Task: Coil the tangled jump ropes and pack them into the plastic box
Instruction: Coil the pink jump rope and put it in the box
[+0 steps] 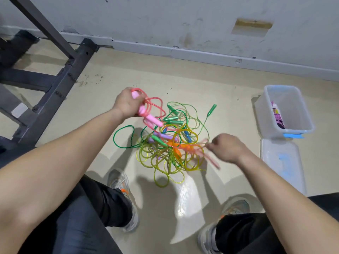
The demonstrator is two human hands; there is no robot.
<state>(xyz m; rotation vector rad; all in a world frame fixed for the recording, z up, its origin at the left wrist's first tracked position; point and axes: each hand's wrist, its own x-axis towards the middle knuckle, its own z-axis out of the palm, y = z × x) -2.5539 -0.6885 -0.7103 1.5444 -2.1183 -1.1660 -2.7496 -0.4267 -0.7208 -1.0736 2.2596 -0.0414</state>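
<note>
The tangled jump ropes (168,143) are lying in a loose heap of green, yellow, orange, blue and purple cords and handles on the floor (201,85), between the person's feet and the wall (165,19). The pink jump rope (152,120) is hanging partly above the heap. The left hand (126,105) is gripping its pink handles together with several loops of cord, fingers curled round the bundle, over the heap's far left edge. The right hand (228,149) is pinching a blurred stretch of pink cord at the heap's right side. The plastic box (297,99) is standing open on the floor well to the right of the heap, with a purple rope (278,118) lying inside it. Its lid (271,156) is lying flat on the floor just beside the box's near end. The person's shoes (119,180) are resting on the floor near the heap, and a dark metal frame (60,83) is standing at the left.
</note>
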